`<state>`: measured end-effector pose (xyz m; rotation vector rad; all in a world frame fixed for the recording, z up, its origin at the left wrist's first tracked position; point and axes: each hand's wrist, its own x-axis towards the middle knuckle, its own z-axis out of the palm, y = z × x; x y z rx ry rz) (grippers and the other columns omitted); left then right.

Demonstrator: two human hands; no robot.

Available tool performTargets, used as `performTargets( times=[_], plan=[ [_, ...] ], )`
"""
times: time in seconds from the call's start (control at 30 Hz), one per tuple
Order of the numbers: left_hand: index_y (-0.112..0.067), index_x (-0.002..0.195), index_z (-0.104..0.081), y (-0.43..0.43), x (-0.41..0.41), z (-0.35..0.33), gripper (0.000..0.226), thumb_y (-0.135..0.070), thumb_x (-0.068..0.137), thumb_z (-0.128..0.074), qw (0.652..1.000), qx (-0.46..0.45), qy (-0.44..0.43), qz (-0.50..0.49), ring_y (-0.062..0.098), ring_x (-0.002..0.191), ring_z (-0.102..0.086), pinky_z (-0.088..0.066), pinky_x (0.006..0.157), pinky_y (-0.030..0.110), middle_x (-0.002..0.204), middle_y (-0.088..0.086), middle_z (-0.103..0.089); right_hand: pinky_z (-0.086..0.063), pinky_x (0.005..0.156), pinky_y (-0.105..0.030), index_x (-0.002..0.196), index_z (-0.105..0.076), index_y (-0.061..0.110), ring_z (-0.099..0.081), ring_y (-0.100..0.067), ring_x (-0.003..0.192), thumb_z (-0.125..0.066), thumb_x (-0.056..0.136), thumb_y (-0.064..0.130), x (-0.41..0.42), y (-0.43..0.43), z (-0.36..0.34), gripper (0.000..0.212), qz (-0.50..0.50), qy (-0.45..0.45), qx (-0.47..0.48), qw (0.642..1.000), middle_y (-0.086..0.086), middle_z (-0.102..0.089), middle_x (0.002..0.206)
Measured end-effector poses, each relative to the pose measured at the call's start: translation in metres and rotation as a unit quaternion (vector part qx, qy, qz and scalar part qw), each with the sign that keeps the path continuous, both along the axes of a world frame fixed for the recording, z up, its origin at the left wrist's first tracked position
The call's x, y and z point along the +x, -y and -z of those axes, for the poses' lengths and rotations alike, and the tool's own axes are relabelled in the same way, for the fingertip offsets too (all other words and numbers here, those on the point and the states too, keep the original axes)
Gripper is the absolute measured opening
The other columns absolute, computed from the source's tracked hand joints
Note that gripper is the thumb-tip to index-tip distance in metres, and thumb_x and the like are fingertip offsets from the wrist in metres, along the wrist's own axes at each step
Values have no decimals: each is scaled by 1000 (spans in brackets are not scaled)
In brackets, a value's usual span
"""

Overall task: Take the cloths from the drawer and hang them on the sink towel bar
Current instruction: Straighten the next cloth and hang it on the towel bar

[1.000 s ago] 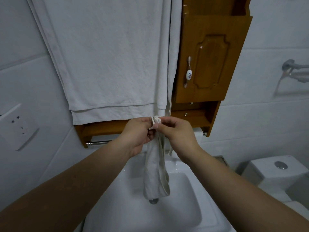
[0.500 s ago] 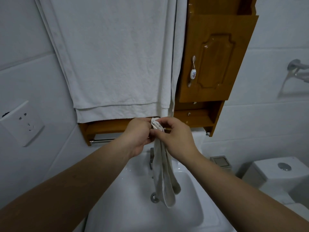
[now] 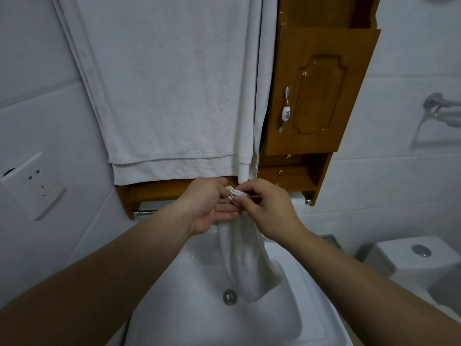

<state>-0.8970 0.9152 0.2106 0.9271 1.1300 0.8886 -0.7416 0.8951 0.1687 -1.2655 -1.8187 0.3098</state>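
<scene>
A small off-white cloth [image 3: 245, 260] hangs bunched over the white sink [image 3: 199, 320]. My left hand [image 3: 207, 206] and my right hand [image 3: 269, 208] both pinch its gathered top edge, close together in front of the wooden shelf. The chrome towel bar [image 3: 146, 212] runs under that shelf; only its left end and the right end cap [image 3: 308, 201] show, the middle is hidden behind my hands. The cloth's lower end swings to the right above the drain [image 3: 229, 296].
A large white towel [image 3: 169, 91] hangs down the wall above the shelf. A wooden cabinet [image 3: 316, 96] with a porcelain handle is at upper right. A wall socket [image 3: 32, 186] is at left, a toilet tank [image 3: 411, 255] and a chrome wall rack [image 3: 441, 108] at right.
The view has shifted slightly. My hands have lowered a little with the cloth top, my left palm has turned upward, and the hanging end has swung rightward.
</scene>
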Motion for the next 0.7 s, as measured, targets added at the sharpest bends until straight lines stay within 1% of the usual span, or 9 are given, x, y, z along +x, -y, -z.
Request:
performTargets(
  times=[0.13, 0.23, 0.33, 0.4, 0.47, 0.53, 0.6, 0.67, 0.7],
  plan=[
    [-5, 135, -49, 3, -3, 2, 42, 4, 95, -40, 999, -25, 22, -3, 33, 76, -75, -59, 57, 35, 93, 23, -74, -55, 83, -25, 112, -70, 26, -64, -6, 95, -86, 74, 27, 8, 1, 6, 42, -65, -16, -57, 996, 9, -67, 103],
    [-5, 132, -52, 5, -2, 2, 42, 4, 93, -38, 1000, -19, 13, 10, 32, 76, -75, -60, 61, 37, 94, 23, -73, -56, 81, -31, 104, -73, 25, -65, -5, 91, -83, 79, 22, 7, 0, 4, 28, -36, -44, -55, 997, 8, -70, 98],
    [-7, 126, -57, 8, -4, -3, 43, 2, 90, -34, 999, 5, -21, 47, 34, 84, -74, -60, 77, 41, 94, 25, -73, -56, 82, -30, 98, -75, 25, -69, -7, 87, -74, 88, 19, 9, -2, -1, 12, -48, -122, -102, 986, 7, -75, 91],
    [-9, 123, -61, 10, -6, -7, 48, 1, 87, -31, 994, 28, -60, 83, 33, 89, -74, -58, 85, 42, 94, 23, -74, -55, 79, -30, 97, -75, 24, -68, -10, 85, -69, 93, 20, 11, -4, -4, 8, -47, -127, -113, 984, 6, -74, 89],
    [-15, 116, -65, 11, -7, -9, 49, 0, 85, -31, 986, 51, -120, 101, 28, 87, -74, -58, 87, 40, 90, 18, -76, -54, 77, -32, 98, -72, 22, -66, -10, 84, -64, 96, 23, 11, -5, -8, 8, -39, -115, -118, 986, 5, -72, 88],
    [-20, 108, -67, 12, -9, -10, 41, -2, 89, -36, 967, 88, -209, 112, 22, 74, -69, -59, 74, 35, 81, 12, -76, -51, 74, -29, 100, -68, 21, -63, -7, 81, -60, 98, 26, 9, -5, -13, 10, -37, -105, -125, 986, 6, -70, 89],
    [-22, 96, -71, 10, -14, -9, 25, -12, 91, -48, 930, 156, -309, 127, 17, 64, -65, -53, 62, 32, 72, 6, -74, -48, 72, -26, 102, -65, 20, -61, -6, 81, -55, 100, 29, 10, -5, -16, 13, -33, -89, -127, 987, 5, -68, 90],
    [-25, 81, -73, 8, -21, -8, 14, -30, 89, -63, 882, 219, -395, 131, 17, 68, -67, -54, 67, 38, 69, 0, -72, -45, 68, -24, 104, -62, 19, -59, -8, 81, -53, 101, 30, 12, -5, -20, 14, -29, -76, -120, 989, 4, -66, 90],
    [-25, 75, -72, 8, -24, -9, 18, -39, 86, -67, 860, 237, -432, 132, 17, 71, -67, -54, 69, 38, 69, -3, -71, -43, 66, -23, 103, -61, 19, -57, -8, 79, -52, 102, 31, 13, -5, -21, 15, -30, -71, -118, 990, 4, -65, 89]
  ],
)
